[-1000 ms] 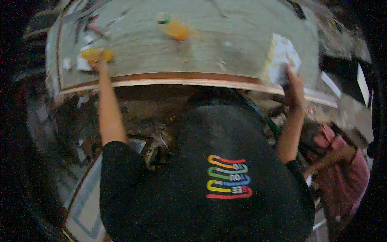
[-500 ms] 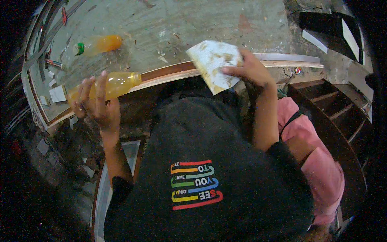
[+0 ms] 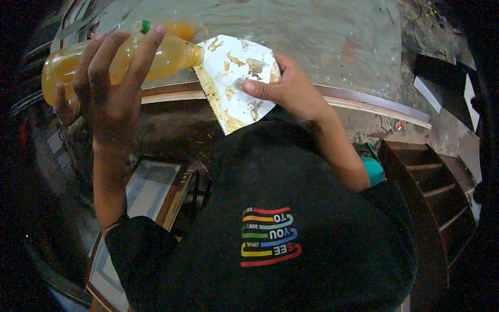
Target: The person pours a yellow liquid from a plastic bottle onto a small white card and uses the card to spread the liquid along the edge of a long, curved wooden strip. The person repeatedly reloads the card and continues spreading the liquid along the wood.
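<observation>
My left hand is wrapped round a clear plastic bottle of yellowish liquid. The bottle lies almost level, its mouth against the left edge of a white scraper-like sheet. One edge of this sheet is finely toothed, and yellow-brown smears mark its face. My right hand pinches the sheet at its right side, thumb on top and the other fingers mostly hidden behind. Just beyond my left fingers, a second bottle with orange contents and a green cap lies on the worktop, partly covered.
The stained grey-green worktop has a raised wooden edge in front of me. A dark brown shelf unit stands at the right, near dark and white panels. A framed panel lies at lower left. Something teal shows behind my right arm.
The sheet has moved left and the held bottle has risen, so the bottle's mouth now meets the sheet. A person's pink sleeve at the right has gone from view.
</observation>
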Demonstrator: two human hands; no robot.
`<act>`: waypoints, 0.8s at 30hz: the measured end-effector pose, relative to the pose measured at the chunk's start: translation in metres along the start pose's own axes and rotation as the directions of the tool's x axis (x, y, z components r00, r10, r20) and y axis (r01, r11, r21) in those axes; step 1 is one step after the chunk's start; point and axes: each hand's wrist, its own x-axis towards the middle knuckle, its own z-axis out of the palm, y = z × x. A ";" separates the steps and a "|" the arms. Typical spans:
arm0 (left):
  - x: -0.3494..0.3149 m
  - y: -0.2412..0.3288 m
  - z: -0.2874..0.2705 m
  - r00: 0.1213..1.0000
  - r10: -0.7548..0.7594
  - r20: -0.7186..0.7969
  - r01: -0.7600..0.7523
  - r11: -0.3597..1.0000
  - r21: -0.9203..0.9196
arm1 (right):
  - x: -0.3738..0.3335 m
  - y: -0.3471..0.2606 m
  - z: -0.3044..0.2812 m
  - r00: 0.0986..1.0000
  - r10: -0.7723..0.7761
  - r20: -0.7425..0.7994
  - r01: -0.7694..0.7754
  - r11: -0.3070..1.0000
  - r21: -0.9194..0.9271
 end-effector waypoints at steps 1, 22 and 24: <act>0.003 -0.007 -0.002 0.996 0.050 -0.073 -0.051 0.999 -0.009 | 0.000 -0.001 0.006 1.000 -0.017 -0.008 0.017 1.000 0.013; 0.041 -0.045 -0.013 0.923 0.271 -0.273 -0.190 0.938 0.290 | -0.013 -0.023 0.015 0.987 -0.157 0.037 0.141 0.953 0.268; 0.041 -0.044 -0.003 0.915 0.214 -0.342 -0.119 0.953 0.280 | -0.016 -0.026 0.015 0.981 -0.187 0.042 0.167 0.939 0.301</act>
